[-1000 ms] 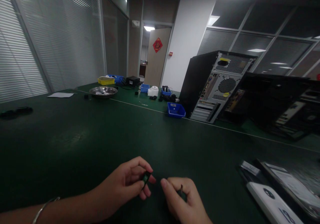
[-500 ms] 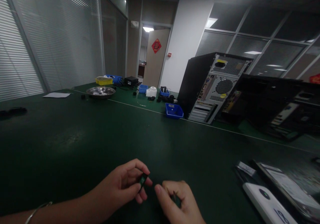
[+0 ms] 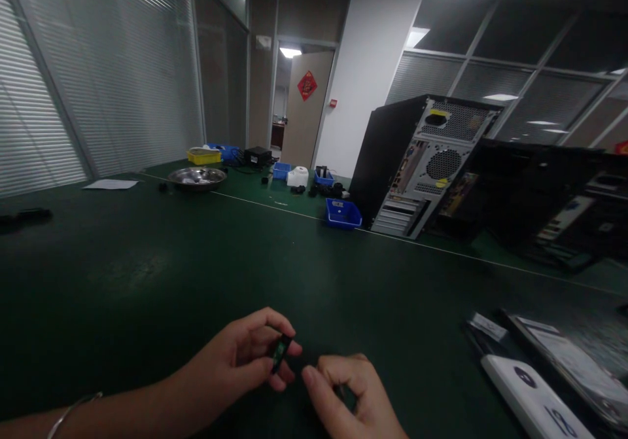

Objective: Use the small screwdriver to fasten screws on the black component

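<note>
We count: one left hand (image 3: 235, 360), one right hand (image 3: 350, 390), one bracelet (image 3: 69, 415), one small green part (image 3: 280, 354), one metal bowl (image 3: 197, 185), one yellow basket (image 3: 204, 159), one paper sheet (image 3: 110, 184), one white device (image 3: 530, 393) marked 18, one door (image 3: 308, 122), one red diamond sign (image 3: 307, 86); three blue bins (image 3: 343, 220) near the upright computer tower (image 3: 387, 151), itself one.

On the bench (image 3: 206, 262), the bowl (image 3: 197, 178) is sitting between the paper (image 3: 112, 184) and the bin (image 3: 343, 214), the bin is resting just left of the computer (image 3: 419, 164), and the phone (image 3: 534, 396) is lying at the near right, with the drive (image 3: 569, 367) lying just beyond its right side.
</note>
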`<action>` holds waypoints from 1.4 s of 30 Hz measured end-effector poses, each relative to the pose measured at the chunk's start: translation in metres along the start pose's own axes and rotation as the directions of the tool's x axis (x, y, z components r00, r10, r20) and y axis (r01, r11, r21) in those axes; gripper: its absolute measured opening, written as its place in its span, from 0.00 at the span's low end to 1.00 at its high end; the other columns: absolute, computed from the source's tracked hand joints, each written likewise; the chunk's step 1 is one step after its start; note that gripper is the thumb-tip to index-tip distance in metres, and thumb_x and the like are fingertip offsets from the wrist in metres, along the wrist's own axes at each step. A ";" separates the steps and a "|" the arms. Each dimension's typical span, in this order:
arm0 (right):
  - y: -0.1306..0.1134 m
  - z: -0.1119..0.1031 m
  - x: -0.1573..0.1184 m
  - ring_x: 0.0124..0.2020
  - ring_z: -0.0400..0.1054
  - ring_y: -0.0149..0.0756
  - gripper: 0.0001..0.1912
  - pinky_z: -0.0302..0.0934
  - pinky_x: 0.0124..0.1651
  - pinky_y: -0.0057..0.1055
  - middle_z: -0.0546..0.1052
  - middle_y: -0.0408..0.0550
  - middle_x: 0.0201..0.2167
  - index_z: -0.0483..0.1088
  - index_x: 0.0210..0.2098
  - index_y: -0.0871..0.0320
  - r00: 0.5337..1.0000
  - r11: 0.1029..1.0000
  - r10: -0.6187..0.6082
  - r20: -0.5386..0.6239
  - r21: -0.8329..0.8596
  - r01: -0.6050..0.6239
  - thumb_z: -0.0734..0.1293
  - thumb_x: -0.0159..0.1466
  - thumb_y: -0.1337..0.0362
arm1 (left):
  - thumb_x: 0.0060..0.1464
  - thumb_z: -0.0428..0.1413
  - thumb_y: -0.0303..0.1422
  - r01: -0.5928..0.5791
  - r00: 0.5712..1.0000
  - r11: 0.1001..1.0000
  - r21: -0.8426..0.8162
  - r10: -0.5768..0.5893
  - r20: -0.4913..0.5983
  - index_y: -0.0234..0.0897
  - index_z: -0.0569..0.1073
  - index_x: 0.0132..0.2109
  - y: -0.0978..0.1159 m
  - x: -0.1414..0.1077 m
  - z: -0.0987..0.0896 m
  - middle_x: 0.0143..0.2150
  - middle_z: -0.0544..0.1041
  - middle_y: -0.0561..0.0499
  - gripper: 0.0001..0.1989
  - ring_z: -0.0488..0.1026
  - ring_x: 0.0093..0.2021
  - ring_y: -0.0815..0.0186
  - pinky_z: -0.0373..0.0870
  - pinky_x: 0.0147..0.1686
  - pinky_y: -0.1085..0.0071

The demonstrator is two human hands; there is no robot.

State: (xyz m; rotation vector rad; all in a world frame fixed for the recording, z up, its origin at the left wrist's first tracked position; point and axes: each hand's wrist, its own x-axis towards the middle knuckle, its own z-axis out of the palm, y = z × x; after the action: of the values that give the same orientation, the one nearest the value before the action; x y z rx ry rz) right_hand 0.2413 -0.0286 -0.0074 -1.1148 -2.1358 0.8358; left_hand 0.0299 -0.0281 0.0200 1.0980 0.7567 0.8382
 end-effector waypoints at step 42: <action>-0.023 -0.007 0.006 0.16 0.52 0.26 0.23 0.48 0.21 0.24 0.54 0.36 0.14 0.57 0.16 0.57 0.998 0.997 -0.047 0.033 0.065 0.045 0.59 0.68 0.61 | 0.53 0.54 0.19 0.004 1.000 0.997 0.075 -0.005 0.023 0.38 0.70 0.44 -0.001 -0.003 0.002 0.42 0.79 0.50 0.13 0.77 0.37 0.65 0.71 0.39 0.68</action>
State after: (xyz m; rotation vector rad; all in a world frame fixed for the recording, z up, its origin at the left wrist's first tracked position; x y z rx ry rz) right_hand 0.2318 -0.0322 0.0154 -1.0217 -2.1387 0.9025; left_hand 0.0300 -0.0318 0.0203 1.1707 0.7759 0.7971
